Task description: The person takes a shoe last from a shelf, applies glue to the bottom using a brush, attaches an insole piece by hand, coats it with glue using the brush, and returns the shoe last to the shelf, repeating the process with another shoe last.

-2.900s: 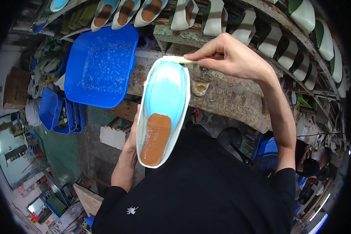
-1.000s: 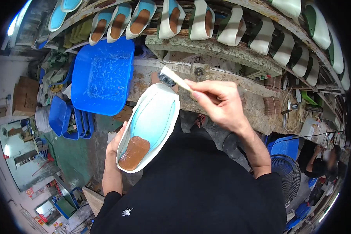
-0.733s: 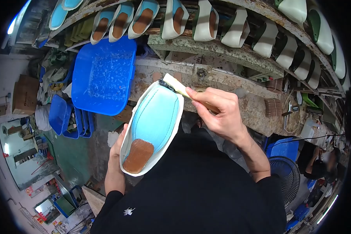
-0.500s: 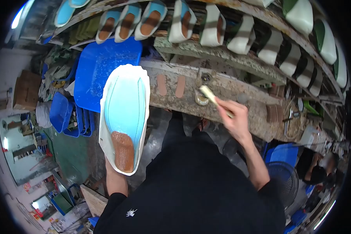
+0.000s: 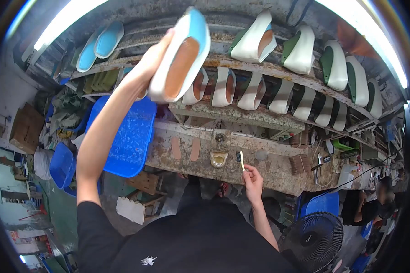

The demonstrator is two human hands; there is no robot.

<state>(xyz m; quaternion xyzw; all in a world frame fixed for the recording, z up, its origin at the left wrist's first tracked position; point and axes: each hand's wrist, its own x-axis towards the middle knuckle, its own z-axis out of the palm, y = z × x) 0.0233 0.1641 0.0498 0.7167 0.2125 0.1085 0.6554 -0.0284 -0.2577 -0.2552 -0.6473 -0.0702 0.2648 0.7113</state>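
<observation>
Raised in front of the upper shelves, a white shoe upper (image 5: 197, 32) with a light blue and brown sole face is held in my left hand (image 5: 161, 53). The fingers wrap its left side and are partly hidden behind it. My right hand (image 5: 253, 181) pinches a small pale-handled brush (image 5: 242, 160) with dark bristles, low over the workbench (image 5: 278, 175). Left of that hand stands a grimy glue pot (image 5: 218, 159) with yellowish contents. Two tan insole pieces, one of them nearer the pot (image 5: 195, 149), lie on the bench farther left.
Rows of white shoe uppers (image 5: 254, 93) fill the shelves (image 5: 278, 68) above the bench. A large blue bin (image 5: 123, 150) stands at left. On the right are a stack of brown pieces (image 5: 299, 164), a black fan (image 5: 312, 239) and another person (image 5: 366, 207).
My left hand has lifted the shoe from in front of me up toward the shelves. My right hand, still holding the brush, has moved away from the glue pot. The view has tilted upward.
</observation>
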